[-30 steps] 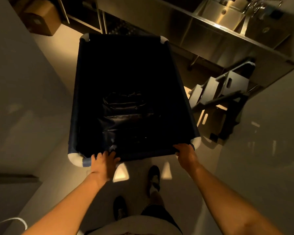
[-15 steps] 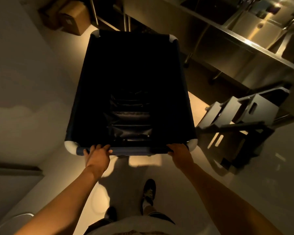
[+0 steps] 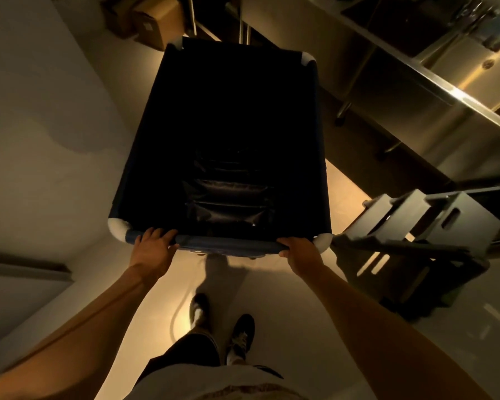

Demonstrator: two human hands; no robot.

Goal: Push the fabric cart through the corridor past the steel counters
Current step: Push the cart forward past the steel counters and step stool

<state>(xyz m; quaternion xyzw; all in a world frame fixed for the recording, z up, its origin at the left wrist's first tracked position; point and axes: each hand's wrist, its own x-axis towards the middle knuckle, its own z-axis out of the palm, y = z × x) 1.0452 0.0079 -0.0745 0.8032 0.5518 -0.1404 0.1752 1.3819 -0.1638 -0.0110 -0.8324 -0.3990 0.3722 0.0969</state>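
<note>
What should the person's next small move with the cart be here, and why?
Probably keep pushing straight ahead, edging slightly left. Both the left hand and right hand grip the fabric cart's near rail, the steel counter runs along the right, and the grey step stool sits close to the cart's near right corner.

Cardboard boxes [image 3: 147, 23] sat on the floor at the upper left of the frame, beside a pale wall [image 3: 41, 111]. A grey step stool [image 3: 422, 226] stood at the right edge, casting slotted light patches beneath it. Two dark shoes [image 3: 223, 327] showed at lower centre on the tan, warmly lit floor [image 3: 272, 298].
</note>
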